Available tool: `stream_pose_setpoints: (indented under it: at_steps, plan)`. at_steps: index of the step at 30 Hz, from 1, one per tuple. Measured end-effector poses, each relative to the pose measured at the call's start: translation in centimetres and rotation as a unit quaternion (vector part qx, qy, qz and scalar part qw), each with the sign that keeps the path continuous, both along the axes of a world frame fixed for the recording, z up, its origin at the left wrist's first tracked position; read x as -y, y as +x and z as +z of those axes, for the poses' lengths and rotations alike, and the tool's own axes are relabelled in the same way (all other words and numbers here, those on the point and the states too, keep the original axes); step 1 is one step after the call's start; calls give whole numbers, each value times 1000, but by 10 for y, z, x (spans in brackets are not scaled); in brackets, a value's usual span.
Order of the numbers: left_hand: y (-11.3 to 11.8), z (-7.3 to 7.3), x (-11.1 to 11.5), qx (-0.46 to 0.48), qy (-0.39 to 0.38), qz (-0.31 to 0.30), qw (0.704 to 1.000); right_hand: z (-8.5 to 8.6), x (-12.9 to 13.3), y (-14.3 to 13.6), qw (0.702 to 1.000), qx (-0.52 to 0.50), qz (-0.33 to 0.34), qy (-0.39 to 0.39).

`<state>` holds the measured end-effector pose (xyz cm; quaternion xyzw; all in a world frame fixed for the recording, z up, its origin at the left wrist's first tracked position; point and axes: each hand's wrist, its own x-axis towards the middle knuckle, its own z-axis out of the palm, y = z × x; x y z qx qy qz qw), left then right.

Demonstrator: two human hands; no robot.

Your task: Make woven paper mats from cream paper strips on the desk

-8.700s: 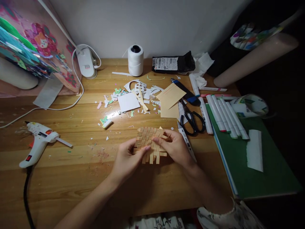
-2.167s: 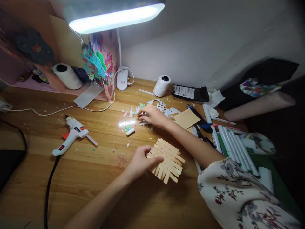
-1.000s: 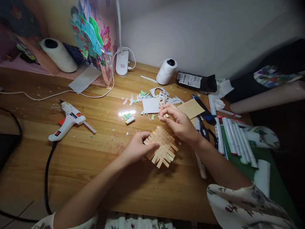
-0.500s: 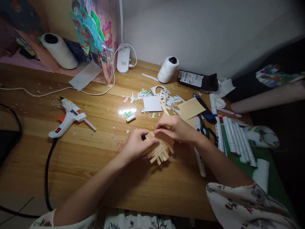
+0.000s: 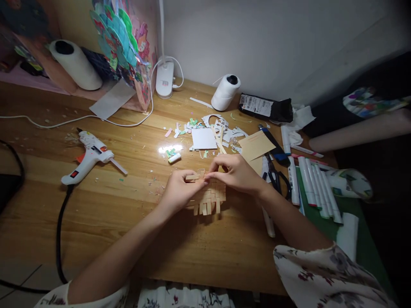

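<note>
Between my hands is a small woven piece of tan paper strips, held just above the table, its loose strip ends sticking out along the near side. My left hand grips its left side, thumb lying on top. My right hand pinches at the far edge with thumb and forefinger, close to the left thumb tip. One strip end juts out by the left forefinger. Fingers cover part of the far edge. Beyond the hands lie loose tan strips and a white square card.
A white glue gun lies at left with its black cord. Paper scraps, a thread cone and a black package are at the back. Right of my hands are scissors, a blue cutter, tan paper and several markers.
The woven piece has turned in my hands, its loose ends now pointing more straight toward me. My right fingers have shifted slightly left along the far edge. The view has moved a little.
</note>
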<state>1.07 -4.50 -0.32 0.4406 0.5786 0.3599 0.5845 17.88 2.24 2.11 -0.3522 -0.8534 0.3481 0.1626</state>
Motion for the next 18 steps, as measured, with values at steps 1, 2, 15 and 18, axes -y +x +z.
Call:
stream_pose_setpoints:
  at_steps: [1, 2, 15, 18]
  plan:
    - [0, 1, 0, -2, 0, -3, 1000, 0, 0, -1, 1000, 1, 5, 3]
    - [-1, 1, -1, -7, 5, -3, 1000, -1, 1, -1, 1000, 4, 13, 10]
    - [-8, 10, -5, 34, -49, 30, 998, -6, 10, -4, 999, 9, -12, 48]
    - [-11, 10, -5, 43, -50, 32, 997, -6, 15, -8, 993, -71, -78, 47]
